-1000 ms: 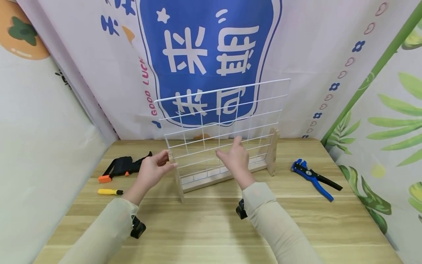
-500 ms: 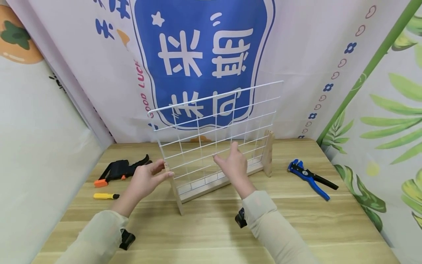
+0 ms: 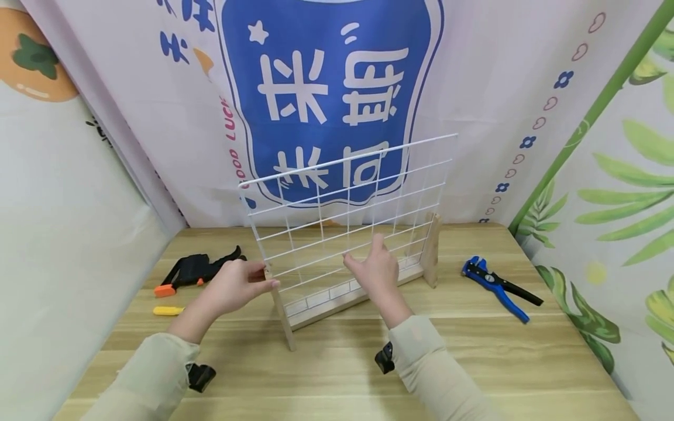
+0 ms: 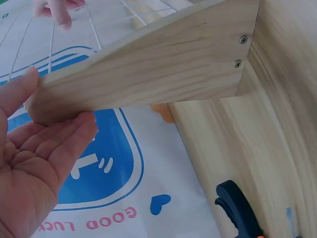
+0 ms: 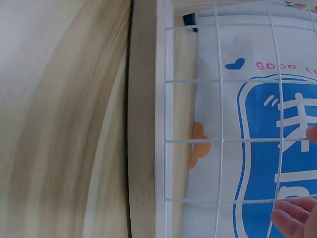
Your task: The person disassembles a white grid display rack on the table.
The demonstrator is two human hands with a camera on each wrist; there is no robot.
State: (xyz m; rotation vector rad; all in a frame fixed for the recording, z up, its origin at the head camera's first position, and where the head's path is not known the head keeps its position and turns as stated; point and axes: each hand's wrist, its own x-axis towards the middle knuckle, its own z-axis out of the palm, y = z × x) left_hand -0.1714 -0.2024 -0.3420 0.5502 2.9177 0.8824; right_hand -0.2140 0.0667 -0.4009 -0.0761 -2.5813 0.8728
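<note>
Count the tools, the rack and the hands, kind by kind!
Wire rack on wooden stand: 1
Hands (left hand, right hand): 2
Black-and-orange tool: 1
Yellow screwdriver: 1
Blue-and-black pliers: 1
Total: 6

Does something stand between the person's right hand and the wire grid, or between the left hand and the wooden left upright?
Nothing visible does: the left hand grips the left upright directly, and the right hand is at the wire grid. The blue pliers lie well aside.
</note>
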